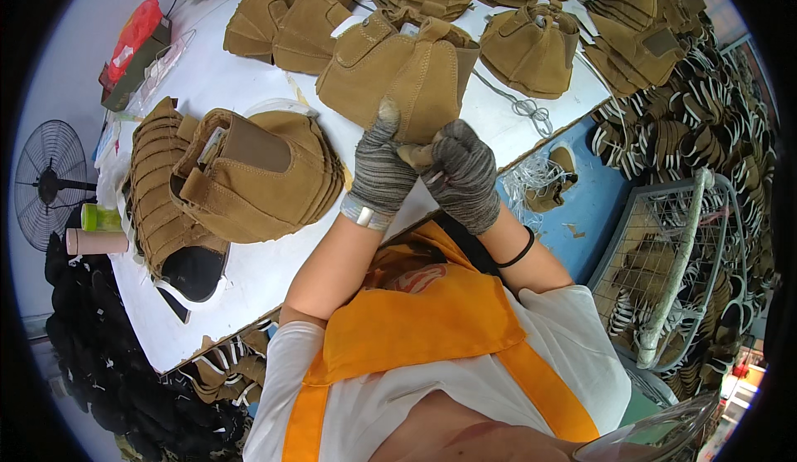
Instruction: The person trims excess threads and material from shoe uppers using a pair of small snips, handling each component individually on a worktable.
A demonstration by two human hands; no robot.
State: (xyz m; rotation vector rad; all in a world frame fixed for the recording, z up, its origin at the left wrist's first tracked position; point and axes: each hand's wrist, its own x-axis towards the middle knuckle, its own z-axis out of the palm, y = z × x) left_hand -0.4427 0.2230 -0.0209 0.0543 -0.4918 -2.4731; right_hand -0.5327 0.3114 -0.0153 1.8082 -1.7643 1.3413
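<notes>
A brown suede boot upper [398, 72] with stitched seams and a pull loop is held up over the white table. My left hand [383, 167], in a grey striped knit glove with bare fingertips, grips its lower edge with the thumb on the suede. My right hand [465, 176], gloved the same way, is closed at the lower edge beside it. A small pale tip shows by the right fingers; I cannot make out what it is. To the left lies a stack of similar boot uppers [249, 184], with elastic side panels.
More uppers [531, 51] stand along the far side of the white table [274, 275]. A grey cord [531, 112] lies near its right edge. A fan [51, 184] stands at left. At right are a wire cart [664, 271] and heaped shoe parts [697, 113]; black items [124, 362] hang lower left.
</notes>
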